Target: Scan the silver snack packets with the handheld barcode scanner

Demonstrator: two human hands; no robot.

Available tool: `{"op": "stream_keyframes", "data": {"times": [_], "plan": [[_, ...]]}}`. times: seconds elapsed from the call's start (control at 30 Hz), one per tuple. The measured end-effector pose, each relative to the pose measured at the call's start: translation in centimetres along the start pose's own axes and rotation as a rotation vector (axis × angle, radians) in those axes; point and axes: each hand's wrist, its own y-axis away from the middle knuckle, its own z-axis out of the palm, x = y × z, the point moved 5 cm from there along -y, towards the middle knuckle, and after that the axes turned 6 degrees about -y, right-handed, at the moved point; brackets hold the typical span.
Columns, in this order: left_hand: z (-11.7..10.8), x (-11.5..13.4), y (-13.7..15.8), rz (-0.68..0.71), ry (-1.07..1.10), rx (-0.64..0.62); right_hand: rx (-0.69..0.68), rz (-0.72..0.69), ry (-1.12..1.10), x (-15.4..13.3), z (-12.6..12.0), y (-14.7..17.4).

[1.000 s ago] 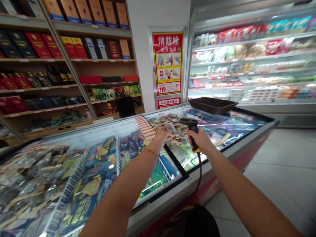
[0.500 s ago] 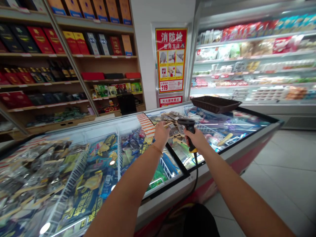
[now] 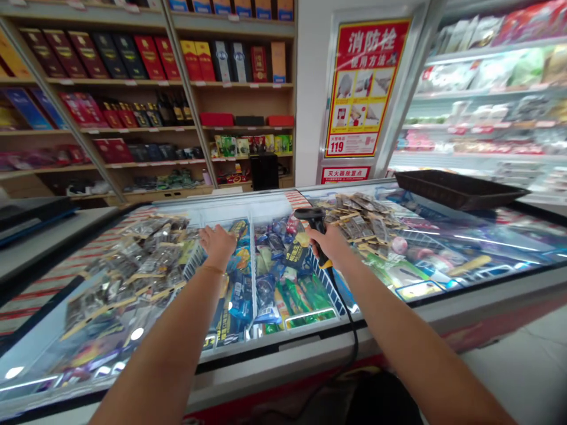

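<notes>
My right hand (image 3: 330, 243) is wrapped round the grip of a black and yellow barcode scanner (image 3: 311, 217), whose cable hangs down past the freezer edge. The scanner's head points left, above the freezer. My left hand (image 3: 218, 243) reaches forward with its fingers apart and nothing visible in them. It is just right of a pile of small clear packets (image 3: 153, 251) with tan strips, lying on the freezer's glass top. A second pile of similar packets (image 3: 361, 213) lies beyond and right of my right hand. Whether my left hand touches the glass, I cannot tell.
The chest freezer (image 3: 283, 348) has wrapped goods in wire baskets under its glass. A dark brown tray (image 3: 460, 188) rests on its far right. Shelves of boxes and bottles (image 3: 128, 59) stand behind, with a red poster (image 3: 365, 88) and a lit refrigerated display (image 3: 496, 100) to the right.
My left hand has moved left from the right pile toward the left pile, and its fingers have spread. My right hand carries the scanner left too. The view has turned left.
</notes>
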Motion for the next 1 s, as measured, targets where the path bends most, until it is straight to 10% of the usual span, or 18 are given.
{"op": "stream_keyframes", "data": {"times": [0.6,1.0], "plan": [[-0.6,-0.3,-0.4,0.026,0.022,-0.012,-0.055,0.050,0.055,3.8,0.9,0.3],[0.1,2.5,0.5,0.512,0.074,-0.244,-0.050,0.043,0.093,3.8,1.0,0.7]]}}
